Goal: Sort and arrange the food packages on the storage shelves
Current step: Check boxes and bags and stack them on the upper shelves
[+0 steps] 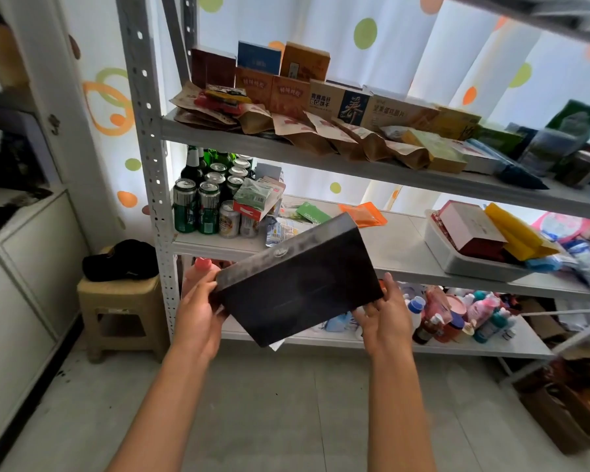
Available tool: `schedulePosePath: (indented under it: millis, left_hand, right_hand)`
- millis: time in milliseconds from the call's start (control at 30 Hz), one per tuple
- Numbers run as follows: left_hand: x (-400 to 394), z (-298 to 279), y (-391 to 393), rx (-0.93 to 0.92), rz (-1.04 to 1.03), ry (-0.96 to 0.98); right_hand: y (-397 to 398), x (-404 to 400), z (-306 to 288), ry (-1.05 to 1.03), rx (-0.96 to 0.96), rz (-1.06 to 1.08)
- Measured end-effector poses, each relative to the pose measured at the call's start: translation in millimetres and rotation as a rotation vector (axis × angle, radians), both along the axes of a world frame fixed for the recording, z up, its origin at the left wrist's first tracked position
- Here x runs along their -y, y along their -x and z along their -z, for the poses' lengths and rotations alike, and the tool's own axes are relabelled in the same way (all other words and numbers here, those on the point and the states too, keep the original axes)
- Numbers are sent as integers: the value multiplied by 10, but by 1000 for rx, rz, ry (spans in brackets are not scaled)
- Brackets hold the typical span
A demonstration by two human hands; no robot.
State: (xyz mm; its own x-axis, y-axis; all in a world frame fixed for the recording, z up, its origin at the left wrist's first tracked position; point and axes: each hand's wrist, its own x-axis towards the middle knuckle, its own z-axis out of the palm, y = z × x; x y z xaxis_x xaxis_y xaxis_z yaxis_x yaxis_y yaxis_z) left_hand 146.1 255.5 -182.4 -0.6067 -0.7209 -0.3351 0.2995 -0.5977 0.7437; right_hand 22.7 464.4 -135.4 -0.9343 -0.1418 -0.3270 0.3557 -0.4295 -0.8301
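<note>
Spotted curtains (365,32) glow behind a grey metal shelving unit (147,137), and the backlight leaves much of the stock in shadow. Held in front of the middle shelf (402,247), tilted with its far end raised toward the cans, is a flat black box (297,284); its top face is motion-blurred and the pale print along the upper edge cannot be read. The left hand (198,318) grips the box's near left corner, thumb on top and fingers hidden beneath. The right hand (385,318) supports the right side from below, with fingers curled under the edge, mostly out of sight. A scrap of white shows under the box's lowest corner, too small to identify. On the upper shelf (321,155), brown paper pouches (338,137) lie in front of a row of upright cartons (324,97); the right end dissolves into blur. Green cans (198,206) and bottles cluster at the left of the middle shelf, and a white tray (464,264) with a red-and-white box (470,229) sits to the right, where the frame cuts off further packets. Bottles on the bottom shelf (457,315) are partly covered by the right hand. A dark cap (120,260) rests on a beige stool (123,315) left of the shelving.
</note>
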Motion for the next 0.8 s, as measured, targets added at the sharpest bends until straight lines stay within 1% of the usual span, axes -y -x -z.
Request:
schedulePosePath:
  millis: [100, 233, 367, 467, 533, 700, 800]
  left_hand:
    - [85, 40, 10, -62, -11, 13]
    - [147, 58, 27, -127, -33, 29]
    - [148, 26, 20, -168, -25, -18]
    - [143, -11, 43, -189, -64, -7]
    - [135, -22, 57, -201, -69, -7]
    - [141, -78, 35, -239, -61, -77]
    - [124, -112, 44, -257, -37, -29]
  right_hand:
    - [28, 30, -62, 74, 30, -29]
    - [25, 78, -48, 82, 59, -110]
    - [36, 99, -75, 106, 101, -107]
    - [88, 125, -46, 58, 65, -111]
    - [61, 157, -41, 9, 8, -137]
    - [88, 176, -19, -93, -89, -166]
    - [96, 161, -25, -96, -109, -145]
